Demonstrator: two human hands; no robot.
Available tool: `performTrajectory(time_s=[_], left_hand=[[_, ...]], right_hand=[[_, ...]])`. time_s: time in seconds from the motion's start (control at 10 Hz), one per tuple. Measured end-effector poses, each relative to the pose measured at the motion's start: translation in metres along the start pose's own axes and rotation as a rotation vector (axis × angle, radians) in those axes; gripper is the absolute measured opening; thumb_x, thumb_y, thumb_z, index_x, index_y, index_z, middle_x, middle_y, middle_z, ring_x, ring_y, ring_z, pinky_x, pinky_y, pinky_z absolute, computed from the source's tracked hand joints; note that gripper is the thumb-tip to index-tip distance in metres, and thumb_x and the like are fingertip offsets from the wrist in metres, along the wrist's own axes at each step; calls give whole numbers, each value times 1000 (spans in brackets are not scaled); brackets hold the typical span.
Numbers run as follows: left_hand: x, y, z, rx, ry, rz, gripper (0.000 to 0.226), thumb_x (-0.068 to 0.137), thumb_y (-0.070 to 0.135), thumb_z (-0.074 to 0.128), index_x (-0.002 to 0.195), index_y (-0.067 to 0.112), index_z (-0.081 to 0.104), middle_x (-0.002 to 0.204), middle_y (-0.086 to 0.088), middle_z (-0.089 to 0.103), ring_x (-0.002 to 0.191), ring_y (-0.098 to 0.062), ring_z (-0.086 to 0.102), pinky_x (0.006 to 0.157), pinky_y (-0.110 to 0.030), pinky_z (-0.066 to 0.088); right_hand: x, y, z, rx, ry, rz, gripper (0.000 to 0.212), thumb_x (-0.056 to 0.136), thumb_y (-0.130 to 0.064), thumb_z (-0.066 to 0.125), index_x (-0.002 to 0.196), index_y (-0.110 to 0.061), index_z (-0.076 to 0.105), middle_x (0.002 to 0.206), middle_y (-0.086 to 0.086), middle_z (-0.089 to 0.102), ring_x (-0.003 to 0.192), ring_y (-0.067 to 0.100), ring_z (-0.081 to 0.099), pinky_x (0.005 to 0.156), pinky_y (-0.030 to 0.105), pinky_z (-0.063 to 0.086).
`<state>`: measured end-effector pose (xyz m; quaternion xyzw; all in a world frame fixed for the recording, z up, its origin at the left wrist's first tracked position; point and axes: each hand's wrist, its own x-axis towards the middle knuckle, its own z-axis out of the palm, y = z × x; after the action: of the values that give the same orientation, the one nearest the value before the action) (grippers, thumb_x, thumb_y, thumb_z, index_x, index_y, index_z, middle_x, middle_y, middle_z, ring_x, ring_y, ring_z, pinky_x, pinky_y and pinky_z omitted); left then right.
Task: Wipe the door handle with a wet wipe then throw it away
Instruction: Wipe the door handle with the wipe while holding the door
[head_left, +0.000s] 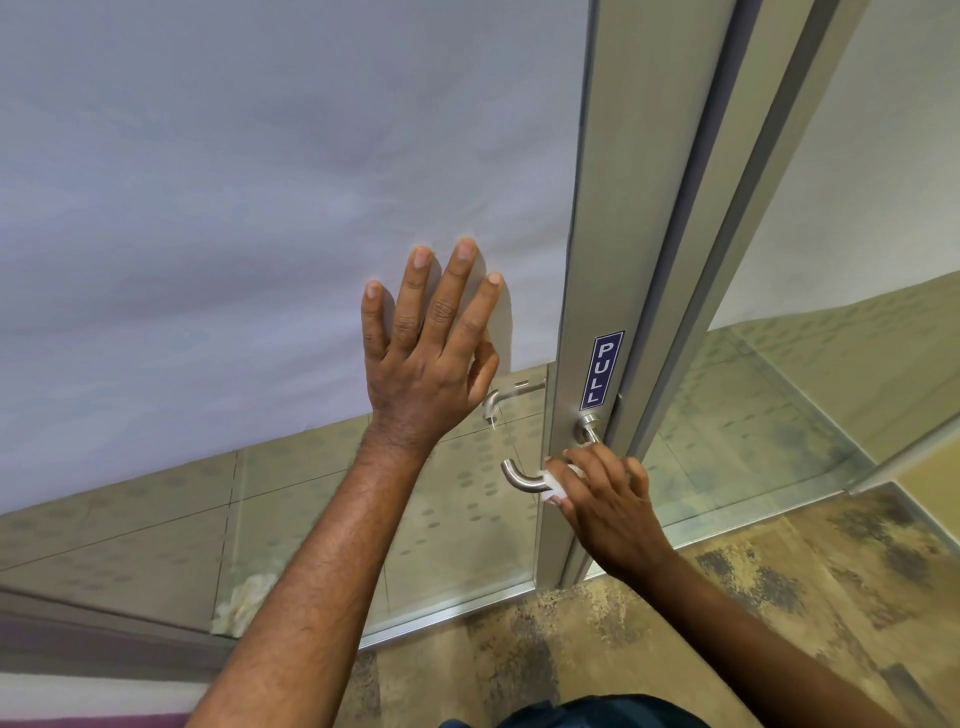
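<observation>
A brushed-steel lever door handle (522, 479) juts from the grey metal door frame (613, 260), just below a blue PULL sticker (601, 370). My right hand (605, 501) wraps the middle of the lever with a white wet wipe (553, 486) pressed against it; only the wipe's edges show between my fingers. My left hand (431, 343) lies flat with fingers spread on the frosted glass door panel (260, 208), up and left of the handle, holding nothing.
Through the clear lower glass I see the handle on the far side (501, 397) and a tiled floor. A second glass panel (857, 260) stands right of the frame. Mottled carpet (727, 623) lies underfoot.
</observation>
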<state>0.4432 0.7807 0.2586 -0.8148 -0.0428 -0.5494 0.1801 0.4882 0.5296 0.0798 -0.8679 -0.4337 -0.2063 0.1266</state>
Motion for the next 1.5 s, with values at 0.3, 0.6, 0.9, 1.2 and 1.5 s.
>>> performTrajectory(time_s=[0.3,0.6,0.9,1.2,1.5], left_hand=[[-1,0,2,-5,25,17,66,97,26,61,160,25,44,181,2,7,169,-25,2,137,-51,-5],[-1,0,3,-22,33,17,65,98,27,60,161,25,45,180,2,9,168,-25,5,137,-52,-4],[-1,1,2,-30,20,18,66,98,27,58,162,25,43,180,2,9,169,-26,5,137,-52,-3],[-2,0,2,-25,19,19,66,97,27,59,162,25,43,180,2,9,169,-25,5,137,-52,-3],[-1,0,3,-30,32,17,66,97,27,59,161,25,44,180,2,10,168,-25,6,137,-52,-2]], right_hand=[[10,-5,-15,570,26,620,50,106,-51,33,128,-22,66,110,6,53,109,-4,45,79,5,37],[42,-5,-28,1071,48,1086,22,97,-35,65,81,-22,67,69,-4,66,68,15,61,65,29,50],[69,-11,-18,1485,-122,1505,43,103,-49,51,90,-10,66,79,9,61,64,19,56,58,27,49],[81,-7,-10,1845,58,1831,43,101,-51,52,116,-11,54,90,7,51,76,19,51,69,32,53],[62,-21,-21,1028,-160,1196,31,108,-30,38,118,-6,55,88,7,62,82,23,60,82,42,49]])
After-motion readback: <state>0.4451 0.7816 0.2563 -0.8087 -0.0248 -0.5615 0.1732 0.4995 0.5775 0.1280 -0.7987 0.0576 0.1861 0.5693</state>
